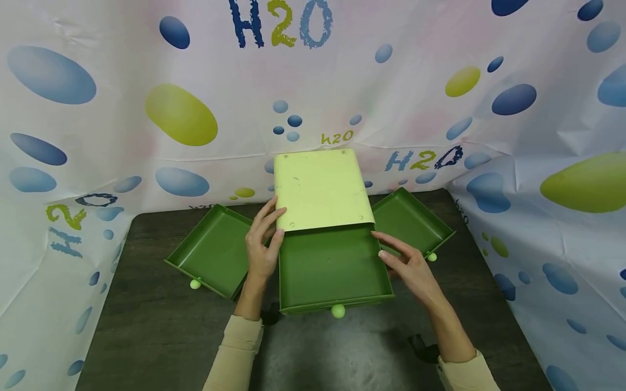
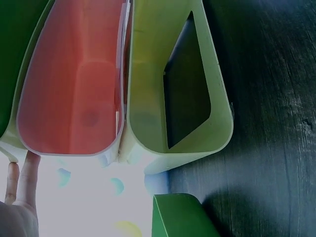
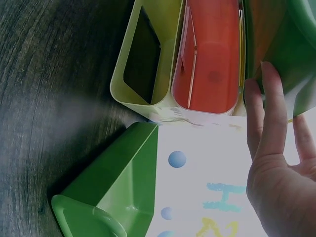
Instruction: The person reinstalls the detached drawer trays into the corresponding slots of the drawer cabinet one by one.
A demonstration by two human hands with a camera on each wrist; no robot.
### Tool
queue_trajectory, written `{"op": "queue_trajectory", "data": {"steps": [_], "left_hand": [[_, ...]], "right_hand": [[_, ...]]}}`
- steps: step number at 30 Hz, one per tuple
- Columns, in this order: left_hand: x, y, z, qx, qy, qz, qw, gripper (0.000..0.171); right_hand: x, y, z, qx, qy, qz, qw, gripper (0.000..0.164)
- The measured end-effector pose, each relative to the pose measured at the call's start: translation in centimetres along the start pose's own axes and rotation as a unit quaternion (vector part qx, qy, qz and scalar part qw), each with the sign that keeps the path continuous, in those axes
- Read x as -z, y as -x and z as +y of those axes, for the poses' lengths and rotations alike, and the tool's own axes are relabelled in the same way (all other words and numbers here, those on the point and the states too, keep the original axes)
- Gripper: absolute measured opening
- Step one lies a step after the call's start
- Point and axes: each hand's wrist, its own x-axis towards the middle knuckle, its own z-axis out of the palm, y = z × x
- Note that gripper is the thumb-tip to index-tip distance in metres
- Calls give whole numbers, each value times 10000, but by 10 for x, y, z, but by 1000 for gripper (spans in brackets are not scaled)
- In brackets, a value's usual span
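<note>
A drawer unit with a pale yellow-green top [image 1: 323, 190] stands at the back of the table. From its upper slot a green drawer [image 1: 335, 266] sticks far out, its round light green knob [image 1: 338, 310] facing me. My left hand [image 1: 264, 244] rests at the unit's left side, fingertips on the top's edge. On the other side, my right hand [image 1: 411, 266] touches the drawer's right wall with fairly straight fingers, thumb near the rim. Below, the wrist views show a red compartment [image 2: 94, 98] and a yellow-green one [image 3: 123, 81] without drawers.
A second green drawer [image 1: 215, 250] lies angled on the dark wooden table [image 1: 146, 326] at the left. Another green drawer [image 1: 411, 222] sits at the right, partly behind the unit. A printed sheet [image 1: 235, 98] with coloured ovals hangs behind and along both sides.
</note>
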Motion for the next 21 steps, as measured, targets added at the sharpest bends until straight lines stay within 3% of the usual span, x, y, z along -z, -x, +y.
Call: {"op": "queue_trajectory", "data": {"steps": [11, 15, 21], "left_hand": [[-2, 2, -2, -5, 24, -7, 10000, 32], [-2, 4, -2, -38, 6, 19, 10000, 32], [-1, 10, -20, -132, 33, 130, 9998, 33]], "right_hand": [[1, 4, 2, 184, 307, -215, 9991, 51], [4, 7, 4, 317, 253, -481, 9980, 54], [9, 10, 9, 725, -118, -1015, 9921, 65]]}}
